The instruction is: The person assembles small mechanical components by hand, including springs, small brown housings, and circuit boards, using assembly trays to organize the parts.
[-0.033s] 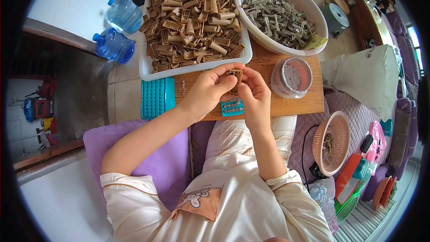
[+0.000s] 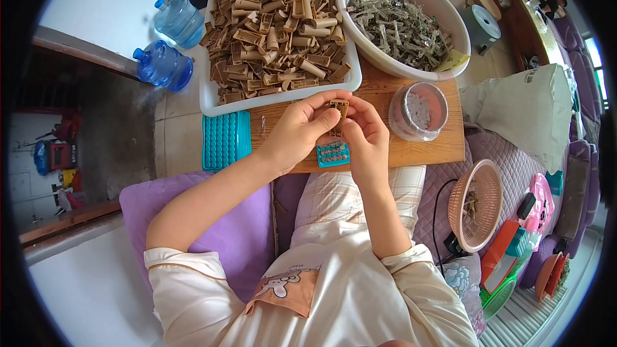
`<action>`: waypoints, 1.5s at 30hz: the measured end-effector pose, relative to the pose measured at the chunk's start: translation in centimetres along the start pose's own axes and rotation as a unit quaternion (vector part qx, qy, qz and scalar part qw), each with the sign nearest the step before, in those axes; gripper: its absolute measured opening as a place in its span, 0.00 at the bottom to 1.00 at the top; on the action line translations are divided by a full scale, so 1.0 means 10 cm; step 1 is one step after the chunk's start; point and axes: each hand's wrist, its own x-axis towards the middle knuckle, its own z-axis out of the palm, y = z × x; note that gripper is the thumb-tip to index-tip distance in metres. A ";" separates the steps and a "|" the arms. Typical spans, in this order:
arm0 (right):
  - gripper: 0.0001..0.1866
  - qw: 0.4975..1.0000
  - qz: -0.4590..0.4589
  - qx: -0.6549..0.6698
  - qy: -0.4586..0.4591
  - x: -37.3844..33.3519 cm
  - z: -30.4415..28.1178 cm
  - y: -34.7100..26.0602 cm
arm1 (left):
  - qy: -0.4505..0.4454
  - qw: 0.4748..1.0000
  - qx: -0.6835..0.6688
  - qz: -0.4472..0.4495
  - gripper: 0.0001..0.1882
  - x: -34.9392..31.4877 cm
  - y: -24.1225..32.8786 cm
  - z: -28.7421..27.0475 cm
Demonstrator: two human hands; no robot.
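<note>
Above the near edge of the wooden table, both my hands are closed on one small brown plastic casing point(image 2: 339, 108), its open hollow side showing. My left hand point(image 2: 301, 130) grips it from the left, with the thumb across its face. Fingers and thumb of my right hand point(image 2: 367, 141) pinch its right side and lower end. Something dark shows inside the casing, too small to make out. Right below it lies a small teal tray point(image 2: 333, 164) with rows of small round pieces, partly behind my right hand. More brown casings point(image 2: 270, 32) are heaped in a white bin point(image 2: 283, 94) beyond my hands.
On the wooden table point(image 2: 379, 152) stand a ribbed teal tray point(image 2: 226, 141), a clear tub point(image 2: 419, 132) with small translucent pieces, and a white basin point(image 2: 385, 64) of metallic-looking parts. Two blue water jugs point(image 2: 168, 67) are far left. A pink basket point(image 2: 491, 209) and white sack point(image 2: 524, 112) lie right.
</note>
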 end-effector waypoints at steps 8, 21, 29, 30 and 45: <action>0.13 0.999 -0.018 0.040 -0.020 0.01 0.00 0.00 | -0.026 0.997 0.051 0.051 0.15 0.00 -0.04 0.00; 0.14 0.905 0.064 -0.419 -0.023 0.06 -1.02 0.55 | -0.040 0.992 0.034 -0.117 0.15 -0.02 -0.09 -0.02; 0.11 0.832 -0.079 -0.548 -0.030 0.02 -1.05 0.89 | 0.012 0.988 0.036 -0.151 0.15 -0.18 -0.16 -0.04; 0.10 0.816 -0.125 -0.563 -0.030 0.09 -1.04 0.90 | 0.012 0.988 0.035 -0.152 0.15 -0.22 -0.19 -0.05; 0.07 0.853 -0.192 -0.485 -0.032 0.15 -0.94 0.81 | -0.049 0.985 0.001 -0.163 0.17 -0.31 -0.44 -0.04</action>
